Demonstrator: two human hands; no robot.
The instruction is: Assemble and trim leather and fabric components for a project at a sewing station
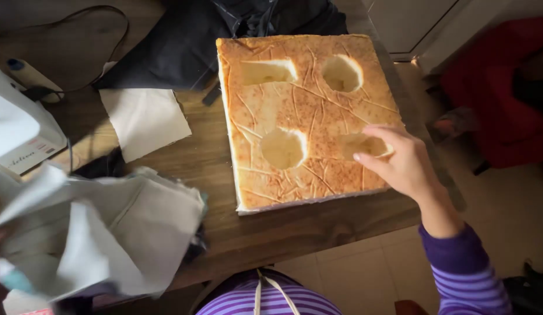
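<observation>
The right hand (pixel 403 163) rests on a square orange-brown foam block (pixel 300 111) lying on the wooden table (pixel 271 233), fingertips entering the lower right of four cut-out holes. Crumpled white fabric (pixel 102 233) covers the lower left; the left hand is possibly beneath it. A white cloth piece (pixel 144 119) lies flat nearby.

A single head-worn camera looks steeply down from above the worktop's (pixel 225 169) near edge, close enough that the person's own striped chest shows at the bottom. It faces toward the far edge; the worktop's right edge and the tiled floor (pixel 365 274) beyond also show.
</observation>
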